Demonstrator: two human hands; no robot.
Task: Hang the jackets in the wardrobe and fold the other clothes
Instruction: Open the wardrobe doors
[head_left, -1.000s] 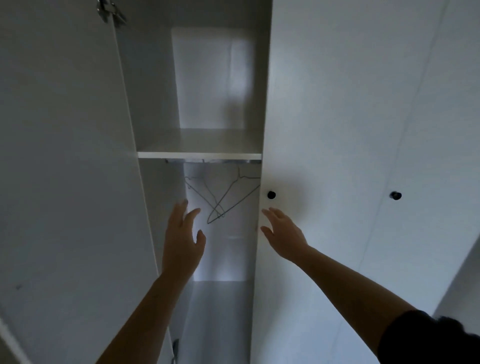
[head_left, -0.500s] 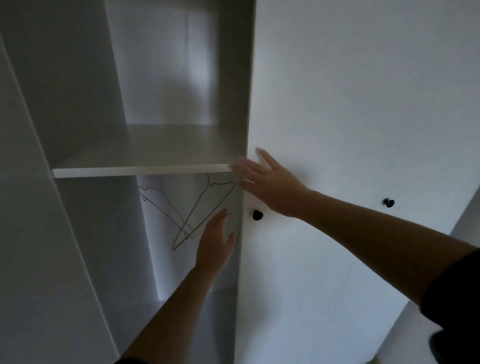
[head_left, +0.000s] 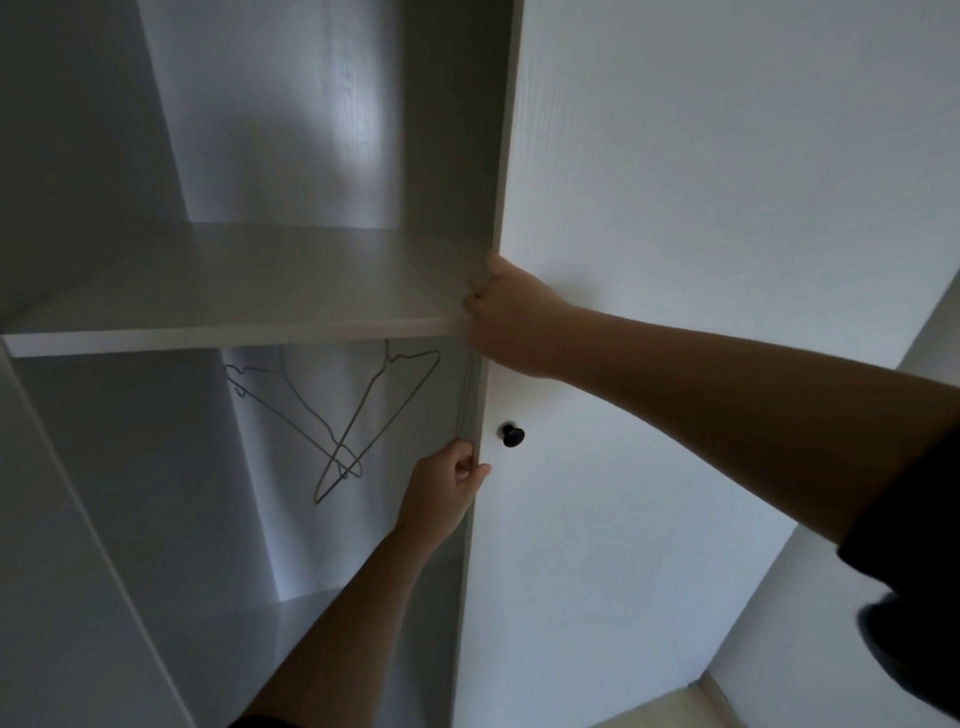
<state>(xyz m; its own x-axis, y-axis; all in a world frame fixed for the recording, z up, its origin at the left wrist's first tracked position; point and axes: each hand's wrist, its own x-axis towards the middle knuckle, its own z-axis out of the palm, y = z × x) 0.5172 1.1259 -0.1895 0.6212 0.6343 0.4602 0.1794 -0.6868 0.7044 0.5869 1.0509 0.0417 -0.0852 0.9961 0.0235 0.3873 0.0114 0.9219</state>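
Fetching a hanger is judged to be the step in hand: no jacket or other garment is seen, and both hands are raised at the open wardrobe (head_left: 130, 467). Nearest the camera, the left forearm is angled steeply upward, and the left hand (head_left: 447, 483) is placed just below and left of the black door knob (head_left: 512, 435), with the fingers curled and the thumb laid across the door edge. An edge-on wire hanger (head_left: 466, 395) runs down to those fingers from above and left of the knob. It appears to be pinched by its lower corner, though a grip on the door edge itself cannot be ruled out. Above the knob, the right arm is stretched in from the right. The right hand (head_left: 511, 317) is clenched round the edge of the closed door (head_left: 701, 260), level with the shelf (head_left: 234, 335), seemingly as a brace. Farther in, left of the knob, two more wire hangers (head_left: 338, 450) are hung tilted and crossed beneath the shelf. Next, the pinched hanger would need to be unhooked from its rail, which is hidden behind the shelf front, and drawn out without the crossed pair being snagged.
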